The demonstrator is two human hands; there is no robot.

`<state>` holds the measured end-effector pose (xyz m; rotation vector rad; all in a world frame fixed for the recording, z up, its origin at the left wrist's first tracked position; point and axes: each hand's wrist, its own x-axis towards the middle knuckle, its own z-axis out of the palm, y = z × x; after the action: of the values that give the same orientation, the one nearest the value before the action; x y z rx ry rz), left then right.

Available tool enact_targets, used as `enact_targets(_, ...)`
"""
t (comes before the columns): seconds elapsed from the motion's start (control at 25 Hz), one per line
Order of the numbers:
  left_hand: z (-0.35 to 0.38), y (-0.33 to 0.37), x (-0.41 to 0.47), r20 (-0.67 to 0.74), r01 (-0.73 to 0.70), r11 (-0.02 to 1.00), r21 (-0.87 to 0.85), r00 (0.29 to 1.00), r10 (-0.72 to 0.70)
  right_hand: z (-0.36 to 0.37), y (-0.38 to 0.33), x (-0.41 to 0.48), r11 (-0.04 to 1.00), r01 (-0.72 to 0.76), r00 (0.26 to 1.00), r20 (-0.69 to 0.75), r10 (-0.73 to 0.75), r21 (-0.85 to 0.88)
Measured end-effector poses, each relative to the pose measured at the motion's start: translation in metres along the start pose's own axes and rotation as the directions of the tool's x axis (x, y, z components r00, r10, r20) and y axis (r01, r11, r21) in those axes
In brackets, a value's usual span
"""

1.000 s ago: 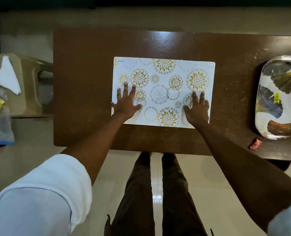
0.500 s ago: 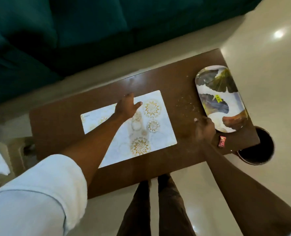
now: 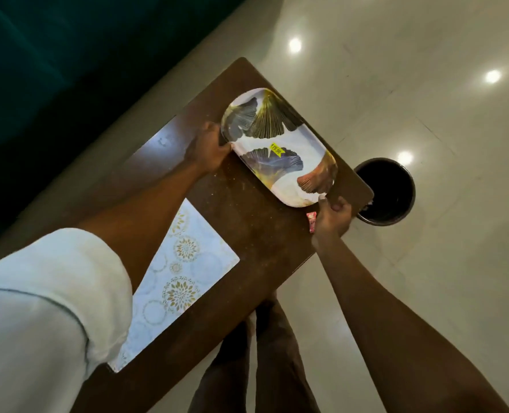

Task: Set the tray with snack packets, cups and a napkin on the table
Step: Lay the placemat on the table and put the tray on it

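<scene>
An oval tray (image 3: 304, 138) printed with leaf shapes and a yellow price sticker sits at the far right end of the brown table (image 3: 256, 234). My left hand (image 3: 210, 149) grips its left rim. My right hand (image 3: 332, 217) pinches its near right corner, thumb on the rim. A white placemat (image 3: 184, 272) with gold floral circles lies on the table nearer me, partly hidden under my left arm. No snack packets, cups or napkin are in view.
A small red wrapper (image 3: 310, 220) lies on the table just beside my right hand. A dark round bin (image 3: 386, 190) stands on the pale tiled floor past the table's right end. A dark green sofa (image 3: 53, 55) runs behind the table.
Both hands left the placemat and moved right to the tray. The left hand now grips its left rim and the right hand its near corner. My view swung right.
</scene>
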<state>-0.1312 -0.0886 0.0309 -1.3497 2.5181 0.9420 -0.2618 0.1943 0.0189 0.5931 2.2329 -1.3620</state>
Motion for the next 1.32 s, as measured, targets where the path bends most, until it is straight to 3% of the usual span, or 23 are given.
enact_targets(0.32,0.026,0.04,0.107,0.008,-0.004,1.0,-0.013,1.0,0.004,0.005,0.014,0.05,0.981,-0.166,0.986,0.022,0.165,0.102)
enact_targets(0.56,0.034,0.03,0.137,-0.03,0.066,0.997,0.029,0.997,-0.065,0.012,0.013,0.064,0.962,-0.248,0.954,0.2,0.222,0.111)
enact_targets(0.72,0.032,0.021,0.141,-0.066,0.102,0.994,0.041,0.993,-0.099,0.014,0.008,0.059,0.967,-0.241,0.956,0.191,0.221,0.084)
enact_targets(0.88,0.018,0.004,0.115,-0.113,0.126,0.991,-0.056,0.985,-0.131,0.014,-0.001,0.06,0.988,-0.148,0.977,0.16,0.14,0.04)
enact_targets(1.12,-0.019,-0.059,0.038,-0.253,0.335,0.894,-0.296,0.876,-0.412,0.046,-0.026,0.025,0.996,0.048,0.975,0.218,-0.03,-0.078)
enact_targets(1.32,-0.057,-0.157,-0.074,-0.309,0.42,0.795,-0.438,0.76,-0.571,0.101,-0.022,-0.032,0.95,0.265,0.877,0.45,-0.167,-0.164)
